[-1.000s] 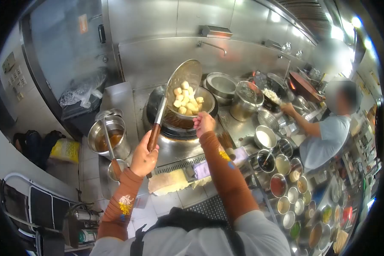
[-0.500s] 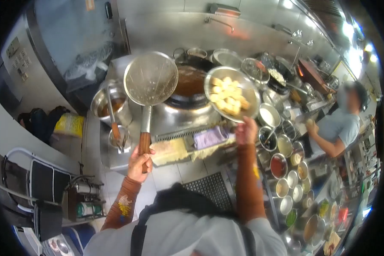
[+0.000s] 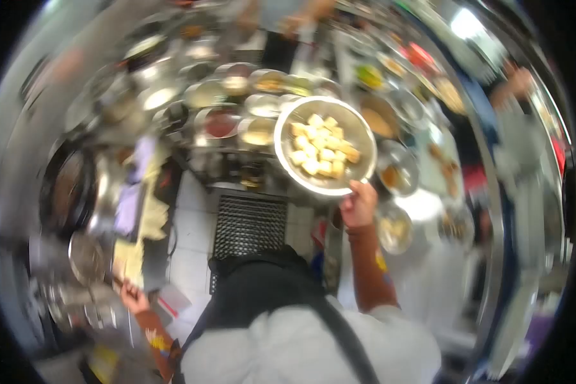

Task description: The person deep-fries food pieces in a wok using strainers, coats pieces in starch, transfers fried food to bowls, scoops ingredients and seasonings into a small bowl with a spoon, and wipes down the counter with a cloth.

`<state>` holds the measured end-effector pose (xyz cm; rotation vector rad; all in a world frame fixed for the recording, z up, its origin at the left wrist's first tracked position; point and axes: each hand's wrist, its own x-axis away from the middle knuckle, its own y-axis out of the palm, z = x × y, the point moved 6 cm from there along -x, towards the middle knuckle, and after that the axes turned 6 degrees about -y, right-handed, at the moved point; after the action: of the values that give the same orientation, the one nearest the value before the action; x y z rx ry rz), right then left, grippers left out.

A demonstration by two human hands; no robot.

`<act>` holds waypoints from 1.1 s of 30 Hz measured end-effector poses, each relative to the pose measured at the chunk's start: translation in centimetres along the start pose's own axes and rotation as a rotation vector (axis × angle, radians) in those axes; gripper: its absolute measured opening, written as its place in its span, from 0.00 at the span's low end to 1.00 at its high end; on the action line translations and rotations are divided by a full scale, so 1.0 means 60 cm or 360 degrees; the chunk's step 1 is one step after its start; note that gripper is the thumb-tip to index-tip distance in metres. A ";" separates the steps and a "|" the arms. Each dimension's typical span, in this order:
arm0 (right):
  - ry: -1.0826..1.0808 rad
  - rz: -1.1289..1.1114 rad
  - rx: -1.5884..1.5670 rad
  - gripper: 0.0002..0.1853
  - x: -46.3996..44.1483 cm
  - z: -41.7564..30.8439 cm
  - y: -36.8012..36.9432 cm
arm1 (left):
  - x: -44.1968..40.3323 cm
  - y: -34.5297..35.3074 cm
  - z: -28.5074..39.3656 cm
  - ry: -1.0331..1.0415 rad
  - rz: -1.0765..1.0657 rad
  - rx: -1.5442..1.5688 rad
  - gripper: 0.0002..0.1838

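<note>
My right hand [image 3: 360,205] grips the near rim of a round metal bowl [image 3: 287,168], held up in front of me. In the bowl lie several pale yellow cubes [image 3: 313,148] of food, some browned; their exact kind I cannot tell. At lower left my left hand [image 3: 134,298] is closed around the wooden handle of a round strainer [image 3: 86,257], whose mesh sits low beside the stove. Motion smears the left-hand side, so the fingers there show only roughly.
A dark wok [image 3: 68,185] sits at the left, with a purple cloth [image 3: 129,206] along the stove edge. Several ingredient containers, one with red sauce [image 3: 221,121], stand ahead. A black perforated mat [image 3: 249,221] covers floor tiles. A co-worker [image 3: 285,16] stands at the top.
My view has swung right, away from the stove. The bowl has come along in my right hand toward the ingredient containers. The strainer has lowered and now lies far left in view.
</note>
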<state>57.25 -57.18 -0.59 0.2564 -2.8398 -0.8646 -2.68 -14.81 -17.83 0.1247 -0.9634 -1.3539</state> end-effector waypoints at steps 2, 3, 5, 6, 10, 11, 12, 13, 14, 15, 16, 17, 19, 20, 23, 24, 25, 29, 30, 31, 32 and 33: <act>-0.0070 0.0284 -0.0053 0.05 0.015 -0.045 -0.094 | 0.000 0.001 -0.010 -0.0018 0.0113 -0.0211 0.15; -0.0120 0.0414 -0.0082 0.06 0.025 -0.053 -0.129 | 0.005 -0.012 -0.001 -0.0049 0.0245 -0.0288 0.17; -0.0223 0.0620 -0.0139 0.06 0.029 -0.061 -0.199 | -0.039 -0.043 0.032 0.0086 0.0440 -0.1243 0.19; -0.0276 0.0696 -0.0159 0.06 0.030 -0.068 -0.232 | -0.058 -0.040 0.047 0.0181 0.0537 -0.1712 0.21; -0.0290 0.0964 -0.0319 0.06 0.009 -0.094 -0.309 | -0.032 0.148 0.097 0.1255 0.0170 -0.2405 0.26; -0.0282 0.1003 -0.0348 0.05 -0.005 -0.099 -0.322 | -0.018 0.201 0.075 0.1145 0.0108 -0.2266 0.28; -0.0300 0.0972 -0.0298 0.08 -0.021 -0.102 -0.334 | -0.058 0.224 0.058 0.1100 -0.0151 -0.2087 0.29; -0.0298 0.0950 -0.0283 0.07 -0.038 -0.102 -0.343 | -0.090 0.255 0.038 0.1047 -0.0404 -0.1902 0.31; -0.0291 0.0933 -0.0265 0.07 -0.052 -0.103 -0.353 | -0.055 0.315 0.000 0.1042 -0.0397 -0.2016 0.31; -0.0283 0.0920 -0.0244 0.06 -0.065 -0.102 -0.364 | -0.016 0.373 -0.047 0.1034 -0.0389 -0.2132 0.31; -0.0280 0.0903 -0.0270 0.06 -0.078 -0.100 -0.372 | -0.008 0.403 -0.087 0.1039 -0.0551 -0.2199 0.31; -0.0221 0.0837 -0.0225 0.06 -0.081 -0.102 -0.375 | -0.002 0.421 -0.124 0.1041 -0.0710 -0.2265 0.31; -0.0105 0.0696 -0.0131 0.07 -0.082 -0.112 -0.368 | 0.054 0.452 -0.197 0.1053 -0.1006 -0.2289 0.30; -0.0111 0.0604 0.0134 0.08 -0.067 -0.130 -0.361 | 0.084 0.456 -0.224 0.1004 -0.1072 -0.2331 0.29; -0.0363 0.0711 0.1366 0.14 0.011 -0.208 -0.384 | 0.105 0.423 -0.276 0.1041 -0.1274 -0.2392 0.28; -0.0608 0.0779 0.1784 0.16 0.040 -0.218 -0.409 | 0.078 0.399 -0.286 0.1219 -0.1330 -0.2371 0.28; -0.0752 0.0878 0.2059 0.19 0.065 -0.217 -0.436 | 0.116 0.404 -0.293 0.1037 -0.1256 -0.2390 0.27; 0.0034 0.0914 0.1413 0.18 0.120 -0.135 -0.521 | 0.138 0.390 -0.341 0.1040 -0.1376 -0.2248 0.28; 0.0026 0.0821 0.1342 0.14 0.124 -0.130 -0.523 | 0.163 0.408 -0.347 0.1054 -0.1419 -0.2222 0.28; 0.0026 0.0589 0.1293 0.10 0.124 -0.123 -0.532 | 0.175 0.414 -0.353 0.0994 -0.1392 -0.2227 0.27; 0.0006 0.0602 0.1263 0.08 0.130 -0.128 -0.520 | 0.182 0.418 -0.355 0.0921 -0.1374 -0.2223 0.27; -0.0014 0.0616 0.1230 0.06 0.138 -0.136 -0.493 | 0.186 0.422 -0.353 0.0853 -0.1360 -0.2215 0.26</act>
<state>54.29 -87.48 -9.71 -0.2117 -2.9331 0.3206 29.22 -26.83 -10.51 -0.1901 0.6978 -2.3213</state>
